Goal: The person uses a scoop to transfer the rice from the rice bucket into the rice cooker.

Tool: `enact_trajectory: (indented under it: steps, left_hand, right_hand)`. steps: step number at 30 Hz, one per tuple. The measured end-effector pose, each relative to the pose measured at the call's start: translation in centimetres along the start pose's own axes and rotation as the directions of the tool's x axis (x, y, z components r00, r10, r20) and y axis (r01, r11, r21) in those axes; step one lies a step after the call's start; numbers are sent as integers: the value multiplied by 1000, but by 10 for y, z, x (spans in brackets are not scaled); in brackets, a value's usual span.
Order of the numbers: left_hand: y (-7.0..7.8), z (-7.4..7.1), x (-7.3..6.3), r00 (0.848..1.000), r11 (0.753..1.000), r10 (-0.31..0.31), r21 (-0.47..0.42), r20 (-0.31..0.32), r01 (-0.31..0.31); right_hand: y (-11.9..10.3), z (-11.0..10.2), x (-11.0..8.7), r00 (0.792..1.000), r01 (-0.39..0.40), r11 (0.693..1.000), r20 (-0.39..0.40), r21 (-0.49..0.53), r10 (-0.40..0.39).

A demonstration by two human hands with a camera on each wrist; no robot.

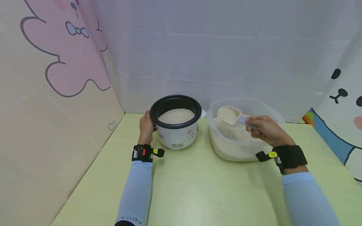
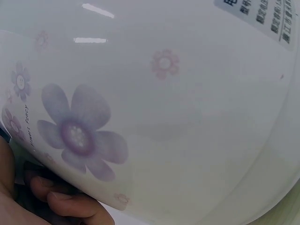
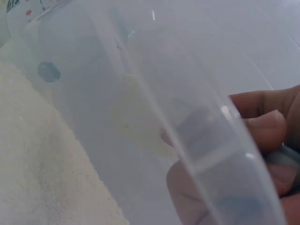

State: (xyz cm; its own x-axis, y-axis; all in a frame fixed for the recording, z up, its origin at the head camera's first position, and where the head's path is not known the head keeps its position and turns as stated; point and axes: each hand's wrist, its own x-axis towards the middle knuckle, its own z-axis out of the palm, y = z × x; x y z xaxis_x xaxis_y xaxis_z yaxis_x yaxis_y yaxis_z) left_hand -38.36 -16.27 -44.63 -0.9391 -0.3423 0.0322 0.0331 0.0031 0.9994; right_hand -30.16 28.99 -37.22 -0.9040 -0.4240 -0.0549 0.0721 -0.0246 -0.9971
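Observation:
A white flowered rice cooker [image 1: 183, 135] with a black rim stands on the table, rice [image 1: 176, 116] inside its pot. My left hand [image 1: 146, 127] holds it by the left side; in the left wrist view the fingers [image 2: 72, 205] curl at a dark handle low on the body. A scoop [image 1: 245, 121] heaped with rice is in my right hand [image 1: 267, 128], which grips its pale handle. It hovers above a clear plastic tub [image 1: 266, 106] of rice. In the right wrist view, the tub's wall [image 3: 154, 98] partly covers the fingers and scoop.
The tub stands just right of the cooker on a light green table [image 1: 181, 188]. A pale curtain [image 1: 198, 62] hangs behind them. Printed cloths with a pink figure [image 1: 68, 62] and a white bear [image 1: 348, 116] flank the table.

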Motion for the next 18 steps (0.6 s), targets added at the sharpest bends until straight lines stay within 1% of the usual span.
enact_trajectory:
  steps: [2, 4, 8, 10, 14, 18]
  left_hand:
    - [0, -1, 0, 1000, 1000, -2, -3, 1, 2]
    - [0, -1, 0, 1000, 1000, 1, -6, 4, -1]
    - [0, -1, -2, 1000, 1000, 9, -13, 7, -9]
    - [0, -1, -3, 1000, 1000, 11, -18, 9, -10]
    - [0, -1, -3, 1000, 1000, 8, -14, 14, -8]
    - [0, 0, -3, 1000, 1000, 11, -10, 7, -11]
  right_hand:
    - [1, -1, -1, 1000, 24, 999, 8, 37, -24]
    - [3, -4, -1, 998, 51, 995, 33, 87, -54]
    - [3, -7, -2, 990, 82, 974, 97, 213, -104]
    - [2, -7, -2, 988, 80, 962, 106, 262, -111]
    - [-3, -2, -2, 984, 107, 957, 110, 270, -141]
    - [-9, 11, 2, 985, 129, 957, 78, 259, -154]
